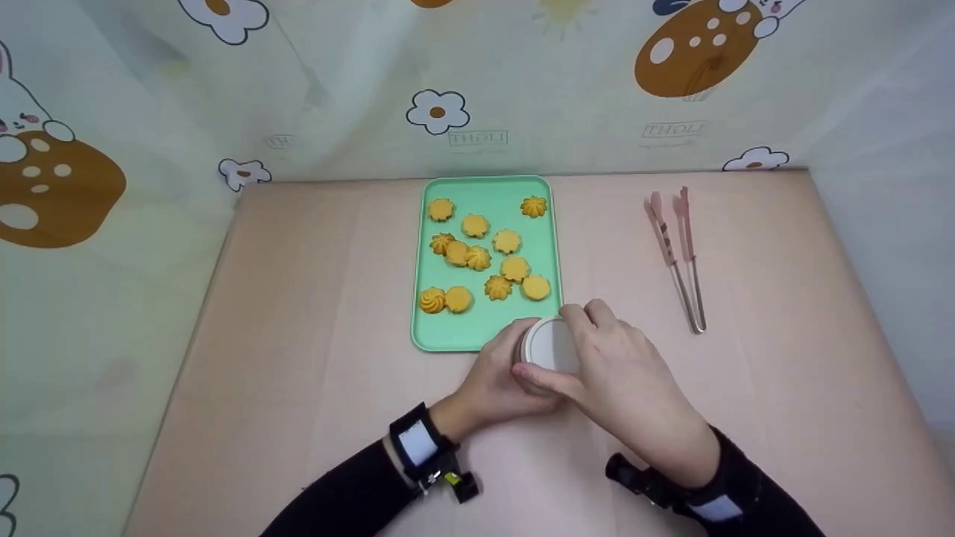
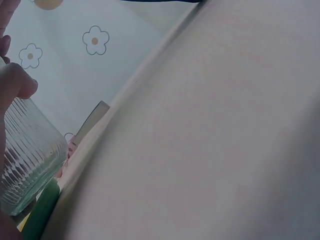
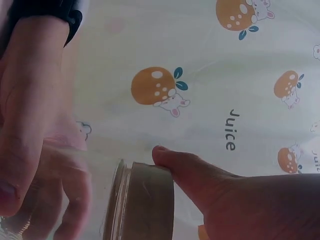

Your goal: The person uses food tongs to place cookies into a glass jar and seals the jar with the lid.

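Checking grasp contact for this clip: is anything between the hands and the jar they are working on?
Nothing visible. The left hand grips the ribbed glass jar directly, and the right hand holds its lid from above. The green tray of cookies lies just beyond, the tongs farther right.

Clear ribbed glass jar [image 2: 27, 155] with a smooth matt pale lid [image 1: 552, 345], matt green plastic tray [image 1: 485, 335], ridged golden baked biscuits [image 1: 477, 257], tongs [image 1: 679, 253] with pink plastic tips and shiny metal arms, matt smooth pinkish table [image 1: 298, 298], printed glossy sheeting [image 1: 522, 82]

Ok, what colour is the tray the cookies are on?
Mint green tray, holding golden-yellow cookies; the head view shows it best.
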Action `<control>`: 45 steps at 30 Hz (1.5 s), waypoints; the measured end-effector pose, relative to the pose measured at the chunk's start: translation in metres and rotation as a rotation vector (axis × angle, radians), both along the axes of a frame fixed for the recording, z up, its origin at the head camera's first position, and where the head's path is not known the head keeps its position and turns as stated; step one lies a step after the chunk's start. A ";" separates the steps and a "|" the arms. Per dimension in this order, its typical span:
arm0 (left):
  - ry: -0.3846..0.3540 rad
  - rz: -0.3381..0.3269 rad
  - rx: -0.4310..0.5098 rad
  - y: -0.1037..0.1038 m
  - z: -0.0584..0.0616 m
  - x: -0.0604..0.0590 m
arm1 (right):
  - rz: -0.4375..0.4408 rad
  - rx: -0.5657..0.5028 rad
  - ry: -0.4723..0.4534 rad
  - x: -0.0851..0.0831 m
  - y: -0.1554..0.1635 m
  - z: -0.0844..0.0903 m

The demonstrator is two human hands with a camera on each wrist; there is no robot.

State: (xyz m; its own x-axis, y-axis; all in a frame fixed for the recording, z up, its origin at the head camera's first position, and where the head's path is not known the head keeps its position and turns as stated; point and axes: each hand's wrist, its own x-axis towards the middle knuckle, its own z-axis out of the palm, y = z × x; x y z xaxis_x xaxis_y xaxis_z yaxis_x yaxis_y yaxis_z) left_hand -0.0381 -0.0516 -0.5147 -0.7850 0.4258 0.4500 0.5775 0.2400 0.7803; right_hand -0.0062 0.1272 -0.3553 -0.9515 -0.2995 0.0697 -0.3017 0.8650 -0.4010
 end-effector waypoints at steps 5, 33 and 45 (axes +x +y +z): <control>-0.029 -0.004 0.028 -0.001 -0.001 0.000 | 0.105 -0.005 0.066 -0.005 0.004 -0.001; -0.025 -0.085 0.072 -0.001 -0.004 0.000 | 0.624 -0.016 0.024 -0.019 0.025 0.004; -0.038 -0.006 0.084 -0.002 -0.003 -0.001 | 0.185 -0.079 0.135 -0.014 0.011 -0.002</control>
State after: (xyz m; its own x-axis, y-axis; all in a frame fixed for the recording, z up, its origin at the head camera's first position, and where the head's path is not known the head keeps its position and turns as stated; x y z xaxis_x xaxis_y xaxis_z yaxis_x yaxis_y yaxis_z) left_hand -0.0389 -0.0538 -0.5177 -0.7994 0.3926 0.4548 0.5488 0.1690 0.8187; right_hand -0.0199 0.1378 -0.3569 -0.8615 -0.4562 0.2228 -0.5074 0.7578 -0.4102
